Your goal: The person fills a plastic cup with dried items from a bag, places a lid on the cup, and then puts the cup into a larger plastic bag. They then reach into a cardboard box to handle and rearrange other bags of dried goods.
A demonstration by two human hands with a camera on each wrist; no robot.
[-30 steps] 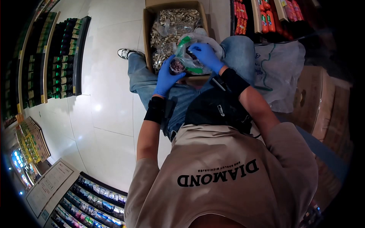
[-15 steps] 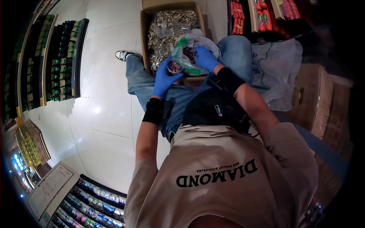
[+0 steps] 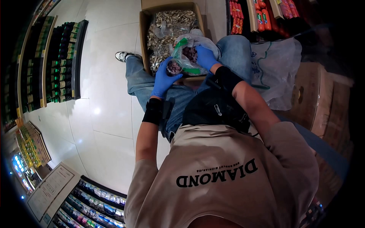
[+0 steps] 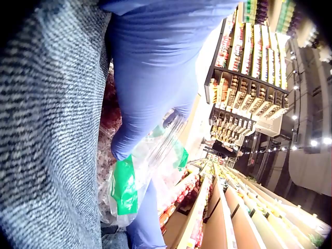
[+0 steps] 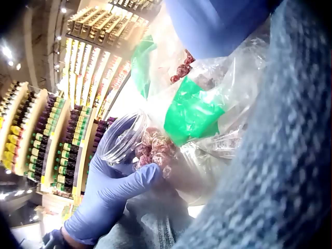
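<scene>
My blue-gloved left hand (image 3: 163, 80) grips a round clear tub (image 3: 174, 67) by its sides. In the right wrist view the left hand (image 5: 111, 192) has fingers and thumb round the tub, and reddish dried fruit (image 5: 155, 150) shows inside. A clear plastic bag (image 3: 210, 43) with green parts, holding dark dried fruit (image 3: 189, 54), stands open beside the tub. The right hand (image 3: 206, 59), also gloved, reaches into the bag's mouth at its right side. Its fingertips are hidden in the bag, so their hold cannot be seen.
A cardboard box (image 3: 144, 41) with bagged pale dried pieces (image 3: 176, 21) stands between the legs. To the right lie an empty-looking plastic bag (image 3: 279, 68) and cartons (image 3: 306, 102). Shelves of bottles (image 3: 62, 60) are at the left, packaged red sausages (image 3: 266, 19) at the upper right.
The right hand has moved from above the bag's middle down to its right side, uncovering the dark fruit. The left hand still grips the tub, nearly in place.
</scene>
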